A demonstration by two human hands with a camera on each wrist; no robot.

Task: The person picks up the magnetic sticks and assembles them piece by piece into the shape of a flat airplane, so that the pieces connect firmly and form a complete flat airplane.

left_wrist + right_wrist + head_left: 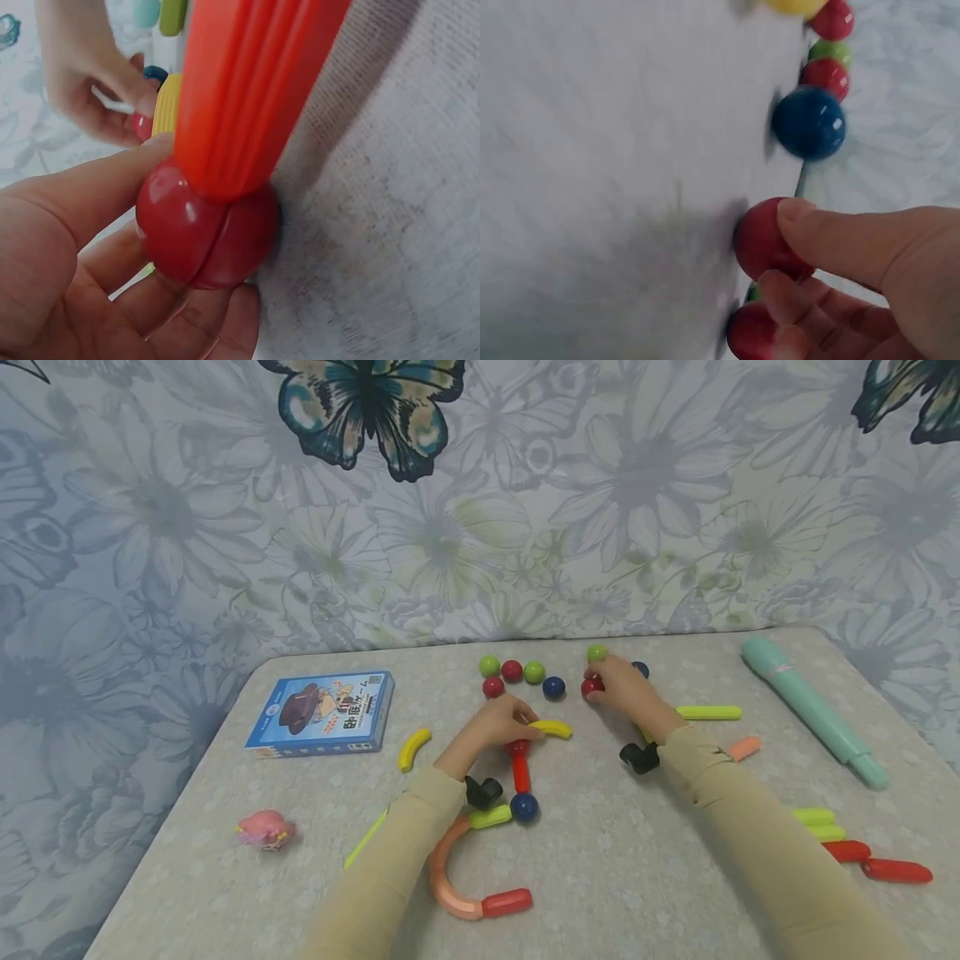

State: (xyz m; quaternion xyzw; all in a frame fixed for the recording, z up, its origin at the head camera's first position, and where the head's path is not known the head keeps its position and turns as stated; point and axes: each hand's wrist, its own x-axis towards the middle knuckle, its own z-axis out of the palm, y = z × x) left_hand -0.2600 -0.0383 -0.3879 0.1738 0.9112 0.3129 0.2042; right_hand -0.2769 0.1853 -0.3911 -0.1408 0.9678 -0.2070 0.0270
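Observation:
My left hand point(497, 723) grips a red ball point(187, 232) between thumb and fingers. A ribbed red stick point(244, 82) joins that ball, and a yellow curved piece point(555, 728) sticks out to the right of it. The red stick runs down to a blue ball point(524, 808), followed by a light green stick point(490, 817), an orange curved piece point(442, 870) and a short red stick point(507, 902). Farther right, my right hand point(626, 687) pinches another red ball point(761, 240) near the table's back edge; a second red ball point(751, 330) lies beside its fingers.
Several loose balls, including a blue ball point(553, 687), lie at the back. A blue box point(322, 713), a yellow curved piece point(414, 749) and a pink toy point(267, 829) are on the left. To the right are a teal tube-shaped thing point(810, 710) and loose sticks point(896, 871).

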